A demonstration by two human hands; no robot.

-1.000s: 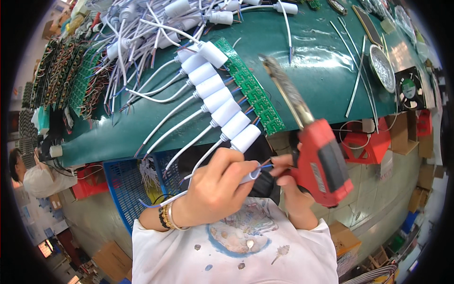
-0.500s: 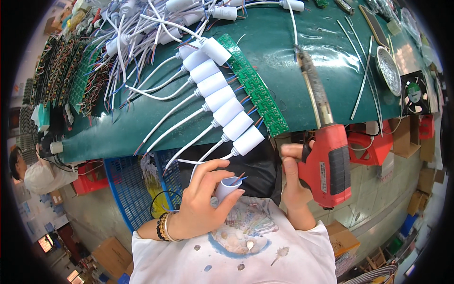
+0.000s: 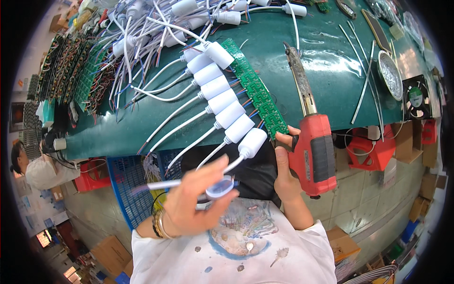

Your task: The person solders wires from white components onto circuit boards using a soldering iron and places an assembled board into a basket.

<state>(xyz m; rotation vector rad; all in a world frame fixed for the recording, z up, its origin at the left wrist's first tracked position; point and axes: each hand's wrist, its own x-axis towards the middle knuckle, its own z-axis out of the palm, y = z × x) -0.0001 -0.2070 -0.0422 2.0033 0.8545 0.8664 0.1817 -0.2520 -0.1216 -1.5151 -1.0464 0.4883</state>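
Note:
My left hand [image 3: 196,201], smeared by motion, is closed around a white plastic tube-shaped cap [image 3: 220,188]. Its open mouth faces up, and a white cable [image 3: 163,185] sticks out to the left of the hand. A red-and-black soldering gun [image 3: 312,154] is in my right hand [image 3: 287,173], its long metal barrel pointing away over the table. The fingers of that hand are close to the near end of a green circuit board strip [image 3: 255,87]. Along the strip lies a row of similar white caps [image 3: 222,102] with cables, joined to it by thin coloured wires.
A tangled pile of white cabled caps [image 3: 184,19] covers the far left of the green table [image 3: 326,61]. Stacked circuit boards [image 3: 61,71] stand at the left. Thin metal rods [image 3: 364,80], a metal dish [image 3: 390,73] and a small fan [image 3: 416,97] lie right. A blue basket [image 3: 125,189] stands below.
The soldering gun has shifted left and slightly away from me, its tip swinging left. In my left hand the cap has tilted, and a cable now shows left of it.

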